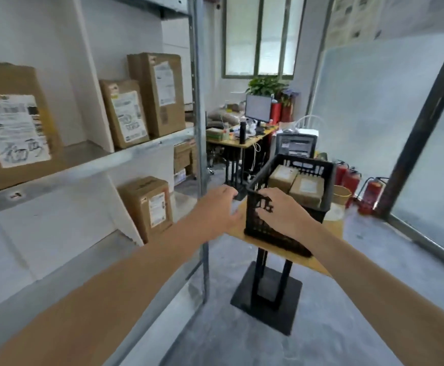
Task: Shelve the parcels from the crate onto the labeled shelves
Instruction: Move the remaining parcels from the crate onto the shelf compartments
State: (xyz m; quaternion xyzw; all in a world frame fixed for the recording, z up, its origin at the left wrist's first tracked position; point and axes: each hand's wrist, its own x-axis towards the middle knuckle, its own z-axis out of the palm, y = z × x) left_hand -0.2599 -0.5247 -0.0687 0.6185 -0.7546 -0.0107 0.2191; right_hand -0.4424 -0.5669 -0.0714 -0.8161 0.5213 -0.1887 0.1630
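Observation:
A black slatted crate (265,228) stands on a small wooden stand table (321,262) right of the shelves. Two cardboard parcels lie inside it, one on the left (283,177) and one on the right (306,190). My right hand (281,210) reaches to the crate's near wall with fingers spread and lightly bent, holding nothing. Just left of the crate's corner, my left hand (219,207) hovers with relaxed fingers, empty. On the metal shelving (125,154) stand several labelled boxes: a large one at far left (12,125), two on the same shelf (124,113) (160,92), and one below (149,207).
A steel shelf post (199,133) rises between the shelves and the crate. Behind the crate are a desk with a monitor (258,108), a plant, and red fire extinguishers (347,180). A glass partition with a dark frame (421,122) closes the right side. Grey floor lies underfoot.

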